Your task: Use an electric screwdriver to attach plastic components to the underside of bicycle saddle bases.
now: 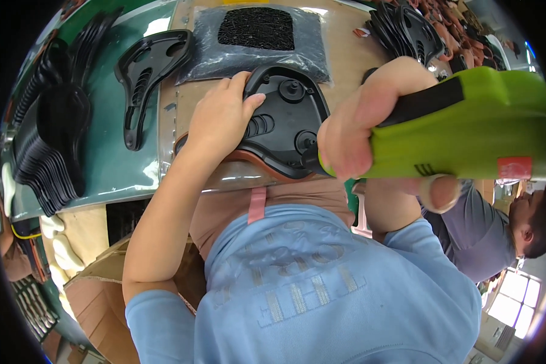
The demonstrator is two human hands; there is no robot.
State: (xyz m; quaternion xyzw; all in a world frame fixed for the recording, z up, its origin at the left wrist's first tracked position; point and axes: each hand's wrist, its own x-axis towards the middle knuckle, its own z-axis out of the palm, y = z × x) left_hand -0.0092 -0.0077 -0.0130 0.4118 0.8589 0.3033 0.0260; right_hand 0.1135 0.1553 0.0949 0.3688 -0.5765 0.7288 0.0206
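The saddle shell [283,110] is clamped beneath the left fingers [239,81], the green power driver [461,142] within the right fingers [353,145].

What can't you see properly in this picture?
All in the head view:
- Brown piece: mostly hidden beneath the black shell.
- Black shell: part of its left side is covered by the left hand.
- Green power tool: its grip is partly covered by the right hand, and its far end runs into the dark right rim.
- Little black bits in the bag: too small to tell apart.
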